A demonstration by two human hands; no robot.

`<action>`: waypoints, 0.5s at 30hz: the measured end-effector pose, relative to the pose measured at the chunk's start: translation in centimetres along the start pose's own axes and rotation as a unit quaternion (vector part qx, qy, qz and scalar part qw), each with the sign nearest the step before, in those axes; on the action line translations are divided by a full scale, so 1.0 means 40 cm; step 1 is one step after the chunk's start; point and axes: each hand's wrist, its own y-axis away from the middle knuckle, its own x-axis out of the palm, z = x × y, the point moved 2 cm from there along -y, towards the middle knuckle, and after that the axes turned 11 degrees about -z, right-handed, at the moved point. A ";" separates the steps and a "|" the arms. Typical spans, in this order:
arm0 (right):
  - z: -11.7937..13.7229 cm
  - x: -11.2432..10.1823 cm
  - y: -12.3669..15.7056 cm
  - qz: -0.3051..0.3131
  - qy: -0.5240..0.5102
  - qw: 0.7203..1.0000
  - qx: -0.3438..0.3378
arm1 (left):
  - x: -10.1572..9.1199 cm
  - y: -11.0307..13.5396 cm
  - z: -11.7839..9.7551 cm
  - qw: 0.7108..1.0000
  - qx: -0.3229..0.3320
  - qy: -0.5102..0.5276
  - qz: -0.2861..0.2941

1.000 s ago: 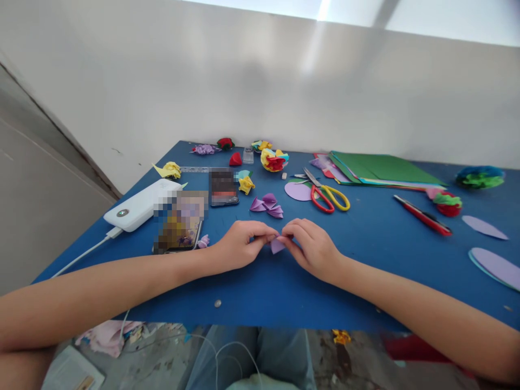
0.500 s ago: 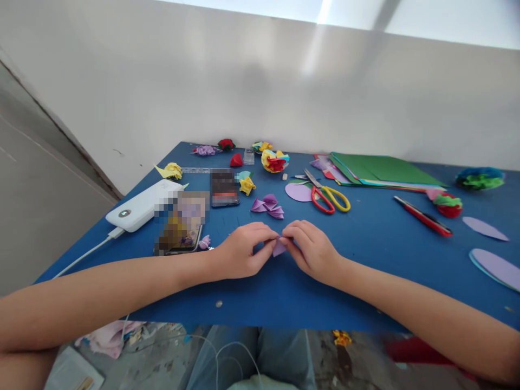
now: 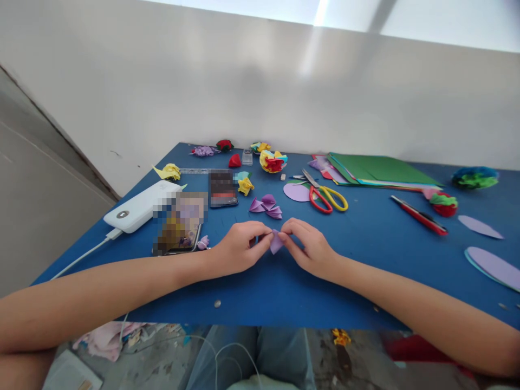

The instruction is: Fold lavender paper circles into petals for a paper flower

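Observation:
A small folded piece of purple paper (image 3: 276, 243) is held up between my two hands, just above the blue table. My left hand (image 3: 245, 246) pinches its left edge between thumb and fingers. On the opposite edge, my right hand (image 3: 307, 245) has the same kind of pinch. The paper tapers to a point at the bottom. Right behind my hands lie several folded purple paper petals (image 3: 266, 206) in a cluster. Scissors (image 3: 325, 196) with one red and one yellow handle rest beyond my right hand, partly over a purple paper circle (image 3: 296, 190).
To the left are a white power bank (image 3: 142, 207) with a cable, a phone (image 3: 182, 227) and a second phone (image 3: 223, 188). Paper flowers (image 3: 273, 161) stand at the back. Green paper sheets (image 3: 382, 169), a red utility knife (image 3: 420, 215) and purple ovals (image 3: 493, 266) lie right.
Both hands stay on the purple paper, and its front face shows a little more between the fingertips. The whole view has shifted slightly.

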 end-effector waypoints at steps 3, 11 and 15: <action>0.005 0.000 0.000 0.014 -0.003 1.000 -0.013 | -0.001 -0.002 -0.001 0.999 -0.015 0.008 0.027; 0.005 -0.007 -0.005 0.034 -0.036 0.999 -0.007 | -0.004 0.003 -0.006 0.998 0.001 0.022 0.061; -0.005 -0.007 -0.012 0.021 -0.058 0.997 0.042 | -0.006 0.002 0.000 1.000 -0.001 0.003 0.007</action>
